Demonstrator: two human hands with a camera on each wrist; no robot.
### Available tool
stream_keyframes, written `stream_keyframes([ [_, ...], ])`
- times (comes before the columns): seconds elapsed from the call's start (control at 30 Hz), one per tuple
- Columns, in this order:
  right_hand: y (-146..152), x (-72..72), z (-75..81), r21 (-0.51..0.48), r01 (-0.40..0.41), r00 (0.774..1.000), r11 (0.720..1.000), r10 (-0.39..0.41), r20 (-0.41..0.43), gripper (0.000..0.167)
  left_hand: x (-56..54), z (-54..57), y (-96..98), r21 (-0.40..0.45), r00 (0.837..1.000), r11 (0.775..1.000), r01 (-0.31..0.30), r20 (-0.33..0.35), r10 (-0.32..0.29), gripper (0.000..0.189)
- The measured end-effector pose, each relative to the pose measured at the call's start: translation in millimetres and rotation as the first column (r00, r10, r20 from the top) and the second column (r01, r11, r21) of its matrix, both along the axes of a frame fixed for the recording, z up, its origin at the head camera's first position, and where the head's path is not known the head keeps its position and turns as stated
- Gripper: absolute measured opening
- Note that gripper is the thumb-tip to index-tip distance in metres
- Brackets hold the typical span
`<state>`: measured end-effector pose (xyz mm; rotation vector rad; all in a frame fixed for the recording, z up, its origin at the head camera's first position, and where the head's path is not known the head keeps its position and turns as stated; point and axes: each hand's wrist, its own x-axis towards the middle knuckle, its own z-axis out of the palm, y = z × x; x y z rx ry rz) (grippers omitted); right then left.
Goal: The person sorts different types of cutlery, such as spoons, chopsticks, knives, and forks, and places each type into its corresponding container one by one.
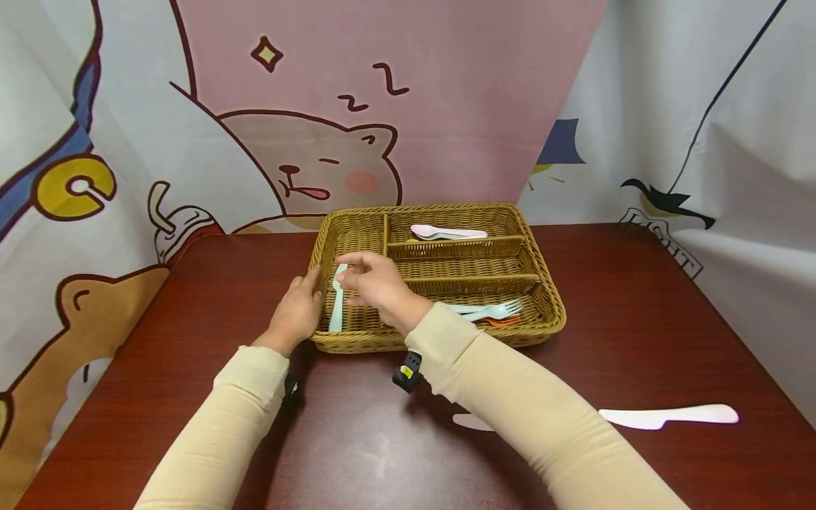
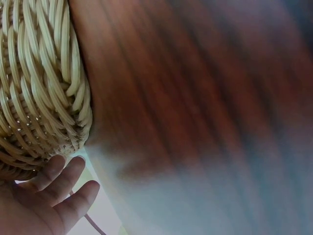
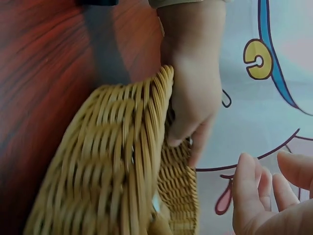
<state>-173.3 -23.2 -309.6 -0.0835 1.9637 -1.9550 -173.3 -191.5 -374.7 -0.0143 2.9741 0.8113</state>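
A woven cutlery basket [image 1: 551,297] with several compartments sits on the table. My left hand [image 1: 298,308] holds its left rim near the front corner, thumb on the inner side. Its other fingers lie along the outside wall in the left wrist view. Over the left compartment is my right hand [image 1: 379,287], loosely bent, thumb and fingers apart with nothing between them in the right wrist view. Beneath and left of its fingertips a pale blue knife [image 1: 336,304] lies lengthwise in that compartment. Pale blue forks [image 1: 500,310] and an orange utensil [image 1: 503,321] lie in the front compartment.
Light-coloured spoons [image 1: 449,232] lie in the back compartment. Right of the basket's front, a white knife [image 1: 695,414] rests on the dark red table [image 1: 376,453]. Another white utensil [image 1: 472,422] is partly hidden under my right forearm. A printed curtain [image 1: 472,106] hangs behind.
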Motion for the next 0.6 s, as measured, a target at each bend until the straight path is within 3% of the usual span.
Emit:
stream_keyframes([
  [0.33,29,3.9,16.3,0.117,-0.05,0.987,0.992,0.067,-0.146,0.034,0.8,-0.1,-0.4,0.001,1.0,1.0,0.004,-0.001,-0.004,0.056],
  [0.6,50,9.9,29.2,0.242,-0.073,0.955,0.968,0.137,-0.263,0.033,1.5,0.5,-0.1,0.001,1.0,1.0,0.004,0.009,-0.004,0.056],
])
